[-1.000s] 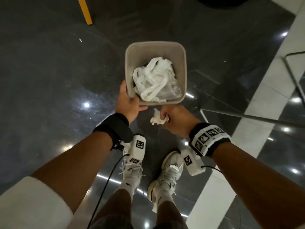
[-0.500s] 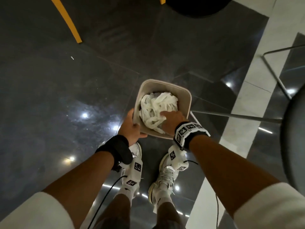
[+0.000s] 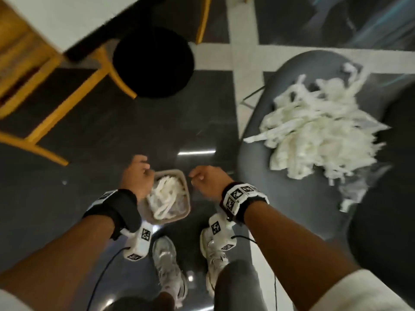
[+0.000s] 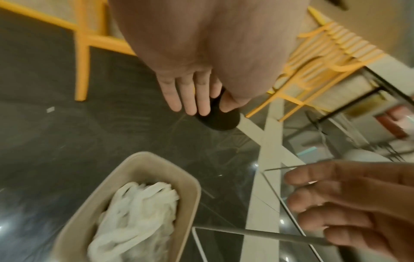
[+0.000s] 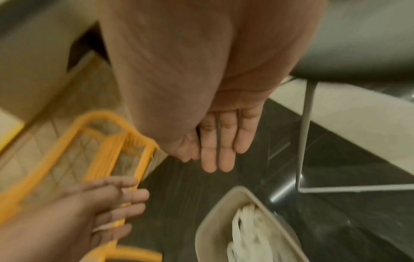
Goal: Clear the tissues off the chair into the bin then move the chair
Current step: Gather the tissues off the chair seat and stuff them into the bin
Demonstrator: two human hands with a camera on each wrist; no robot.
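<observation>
The beige bin (image 3: 186, 199) stands on the dark floor by my feet, holding white tissues (image 3: 165, 196). My left hand (image 3: 137, 173) hovers over its left rim and holds nothing. Its fingers (image 4: 190, 95) hang straight in the left wrist view, above the bin (image 4: 186, 179). To the right of the bin, my right hand (image 3: 203, 178) is also empty, and its fingers (image 5: 220, 152) are relaxed in the right wrist view. At the right, the dark grey chair (image 3: 256, 167) carries a big pile of white tissues (image 3: 314, 135) on its seat.
A yellow wooden chair (image 3: 33, 90) and a round black base (image 3: 153, 61) stand at the far left. The grey chair's thin metal legs (image 5: 304, 134) come down just right of the bin (image 5: 215, 221). My white shoes (image 3: 168, 265) are right behind the bin.
My right hand has come out of the bin without the tissue it held. My left hand has let go of the rim. My view has swung up towards the tissue-covered chair.
</observation>
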